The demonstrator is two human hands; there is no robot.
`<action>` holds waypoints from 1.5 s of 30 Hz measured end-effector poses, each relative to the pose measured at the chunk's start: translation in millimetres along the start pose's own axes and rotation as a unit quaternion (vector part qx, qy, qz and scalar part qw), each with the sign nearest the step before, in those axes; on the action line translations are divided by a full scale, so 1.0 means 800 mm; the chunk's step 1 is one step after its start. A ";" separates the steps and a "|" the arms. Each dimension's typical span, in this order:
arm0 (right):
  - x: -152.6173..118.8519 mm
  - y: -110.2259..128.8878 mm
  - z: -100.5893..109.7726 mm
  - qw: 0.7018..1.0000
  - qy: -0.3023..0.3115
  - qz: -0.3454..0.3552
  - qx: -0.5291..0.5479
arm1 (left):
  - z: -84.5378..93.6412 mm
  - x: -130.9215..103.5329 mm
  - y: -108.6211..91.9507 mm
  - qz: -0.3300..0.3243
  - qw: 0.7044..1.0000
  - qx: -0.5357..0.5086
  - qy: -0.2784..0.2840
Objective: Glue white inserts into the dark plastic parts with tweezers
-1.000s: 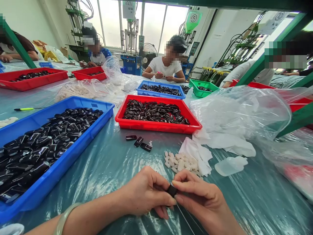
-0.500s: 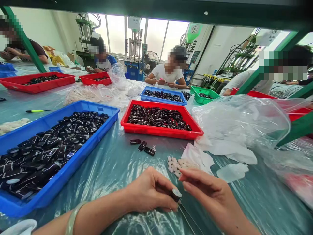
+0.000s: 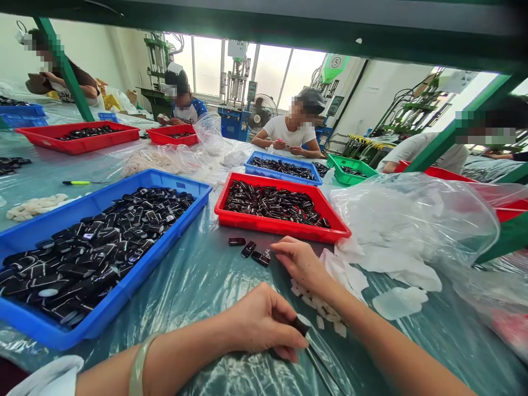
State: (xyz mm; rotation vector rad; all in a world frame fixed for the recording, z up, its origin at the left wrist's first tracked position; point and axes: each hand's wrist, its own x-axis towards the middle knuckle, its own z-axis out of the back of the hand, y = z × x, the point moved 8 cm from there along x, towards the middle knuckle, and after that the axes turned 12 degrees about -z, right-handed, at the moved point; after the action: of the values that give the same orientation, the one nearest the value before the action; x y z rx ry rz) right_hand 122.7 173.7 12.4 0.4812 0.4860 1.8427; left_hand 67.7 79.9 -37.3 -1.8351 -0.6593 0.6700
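My left hand (image 3: 268,324) is closed around a small black oval-ended piece (image 3: 302,325) with a pale end face, held just above the plastic-covered table. Two thin metal prongs (image 3: 324,368), like tweezers, run from beside that hand to the bottom edge; I cannot tell whether the hand holds them too. Stretched forward, my right hand (image 3: 303,265) has its fingertips pinched beside small white bits (image 3: 267,253) at the end of a black piece (image 3: 260,258). Two more black pieces (image 3: 248,249) lie to its left. White oval pads (image 3: 324,308) are scattered under my right forearm.
A blue tray (image 3: 181,236) heaped with black pieces stands at left, a red tray (image 3: 284,228) of them ahead. Clear plastic bags (image 3: 412,214), a white cloth (image 3: 348,275) and a translucent bottle (image 3: 400,302) lie right. Co-workers sit across the table. A green bar (image 3: 264,27) crosses overhead.
My right hand has gone from beside my left hand, fingers apart, forward and left to the white bits by the black pieces. The left hand still grips its black piece, now turned slightly.
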 end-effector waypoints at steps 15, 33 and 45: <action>-0.016 -0.014 -0.003 0.998 0.012 -0.056 0.005 | 0.007 0.001 -0.005 -0.012 0.999 0.030 -0.009; -0.137 -0.008 -0.006 0.835 0.250 -0.253 0.420 | -0.007 -0.008 -0.035 -0.121 0.943 0.302 0.064; -0.142 -0.007 -0.012 0.813 0.264 -0.268 0.444 | -0.006 -0.007 -0.036 -0.149 0.931 0.326 0.078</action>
State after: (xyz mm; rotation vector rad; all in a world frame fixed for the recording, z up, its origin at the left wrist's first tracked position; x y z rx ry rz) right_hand 156.5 67.0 -8.9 0.3629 1.7174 1.0759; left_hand 63.6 81.9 -8.2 -1.1280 -0.5131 0.4585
